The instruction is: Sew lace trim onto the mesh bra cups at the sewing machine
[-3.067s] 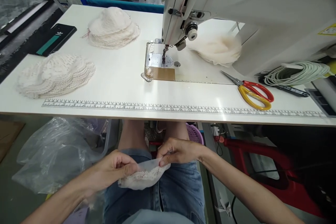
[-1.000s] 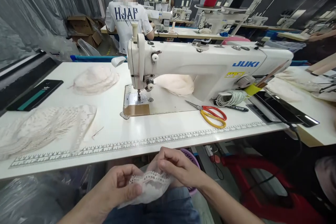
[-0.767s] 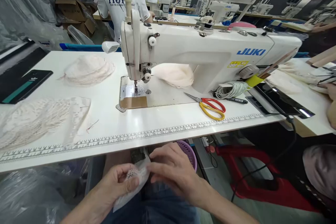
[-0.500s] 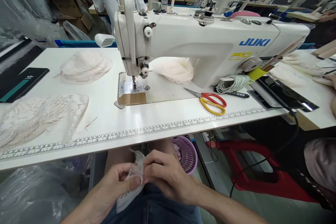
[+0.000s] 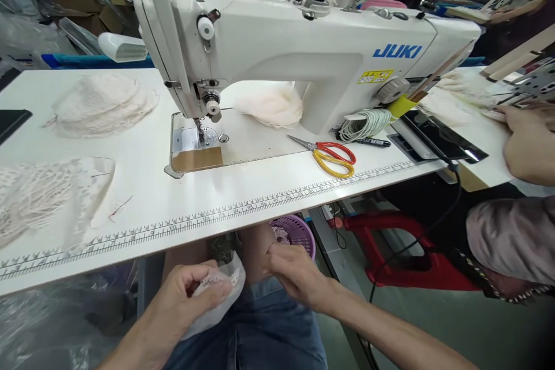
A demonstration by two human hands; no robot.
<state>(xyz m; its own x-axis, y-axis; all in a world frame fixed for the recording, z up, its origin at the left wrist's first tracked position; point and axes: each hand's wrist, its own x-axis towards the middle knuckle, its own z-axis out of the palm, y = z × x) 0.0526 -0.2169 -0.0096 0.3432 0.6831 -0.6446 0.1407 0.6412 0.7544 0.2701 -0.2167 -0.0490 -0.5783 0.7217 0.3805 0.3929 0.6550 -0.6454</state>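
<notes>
Over my lap, my left hand is closed on a small white lace fabric piece, thumb on top and fingers beneath. The fabric hangs in a soft fold below the table's front edge. To its right and apart from it is my right hand, its fingertips pinched together; whatever they may hold is too small or hidden to name. Just behind that hand stands a purple basket with pale scraps inside. Above both hands is a white sewing machine, with its needle area over the metal plate.
Red-and-yellow scissors lie on the white table, right of the needle. Stacked pale lace pieces and a flat lace panel are at left. A co-worker's arm reaches in at right, beside a red stool.
My right hand has moved away from the fabric to the right, fingers still pinched. My left hand keeps the lace piece, which now spreads in a rounder fold. The view has shifted right.
</notes>
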